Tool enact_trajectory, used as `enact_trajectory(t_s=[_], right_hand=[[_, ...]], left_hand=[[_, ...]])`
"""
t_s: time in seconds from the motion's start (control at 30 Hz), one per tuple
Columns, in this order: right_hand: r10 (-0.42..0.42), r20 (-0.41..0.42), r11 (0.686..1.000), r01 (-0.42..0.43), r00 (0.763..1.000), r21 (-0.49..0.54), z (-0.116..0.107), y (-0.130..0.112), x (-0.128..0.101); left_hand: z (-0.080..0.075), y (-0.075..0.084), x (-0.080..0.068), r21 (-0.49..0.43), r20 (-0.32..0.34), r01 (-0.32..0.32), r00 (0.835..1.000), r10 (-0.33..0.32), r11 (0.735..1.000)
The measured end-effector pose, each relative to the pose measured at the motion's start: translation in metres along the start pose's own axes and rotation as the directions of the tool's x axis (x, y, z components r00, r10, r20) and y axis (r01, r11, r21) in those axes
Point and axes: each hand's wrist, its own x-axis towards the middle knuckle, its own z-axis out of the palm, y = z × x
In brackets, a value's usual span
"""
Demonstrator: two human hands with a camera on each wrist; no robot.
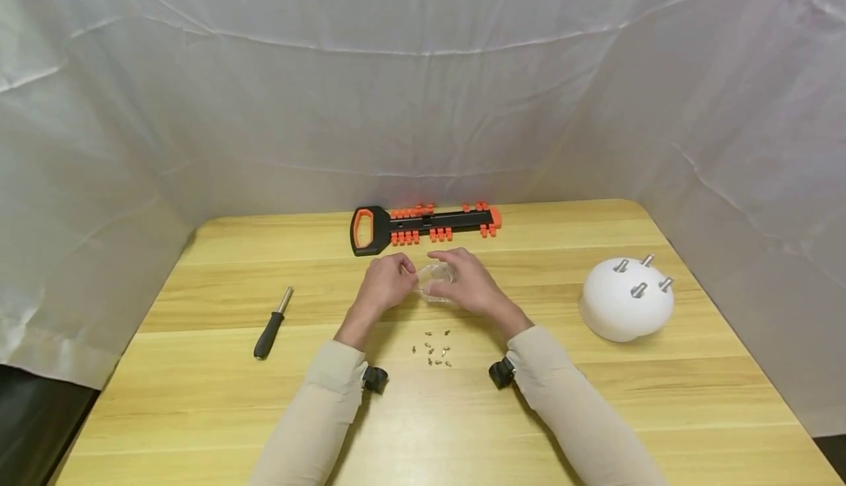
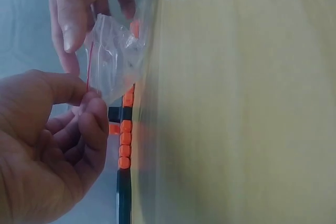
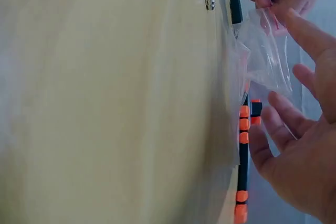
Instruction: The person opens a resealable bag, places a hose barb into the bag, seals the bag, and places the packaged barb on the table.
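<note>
My two hands hold a small clear plastic zip bag (image 1: 435, 280) just above the table's middle. In the left wrist view my left hand (image 2: 89, 98) pinches the bag (image 2: 115, 61) at its red-lined edge between thumb and forefinger. My right hand (image 1: 456, 273) cups the bag's other side, thumb in front and fingers behind it. From the right wrist the bag (image 3: 265, 56) hangs in front of my right hand's spread fingers (image 3: 294, 72). Several small metal screws (image 1: 436, 350) lie loose on the wood just in front of my wrists.
A black and orange bit rail (image 1: 423, 225) with a loop handle lies behind the hands. A black-handled screwdriver (image 1: 271, 324) lies to the left. At the right stands a white dome (image 1: 624, 299) with several bolts in it. White sheeting walls the table (image 1: 198, 398).
</note>
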Motion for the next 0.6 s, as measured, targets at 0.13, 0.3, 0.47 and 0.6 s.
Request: enact_trajectory(t_s=[0.13, 0.3, 0.47, 0.6], right_hand=[[-0.009, 0.057, 0.998, 0.013, 0.998, -0.069, -0.0004, -0.0005, -0.0008], [0.010, 0.116, 0.998, -0.004, 0.993, -0.057, 0.0001, 0.0035, -0.0001], [0.006, 0.134, 0.998, 0.003, 0.991, -0.064, -0.0013, 0.0077, -0.0001], [-0.014, 0.146, 0.998, 0.023, 0.989, -0.060, -0.0032, 0.0087, -0.0015]], left_hand=[[-0.0006, -0.0012, -0.0012, -0.006, -0.016, 0.016, 1.000, -0.017, 1.000], [-0.0018, -0.0048, -0.0026, -0.005, -0.012, 0.002, 1.000, -0.002, 1.000], [-0.0035, -0.0067, -0.0046, -0.010, -0.010, -0.011, 1.000, 0.011, 1.000], [-0.0047, -0.0084, -0.0077, -0.022, -0.007, -0.009, 1.000, 0.009, 1.000]])
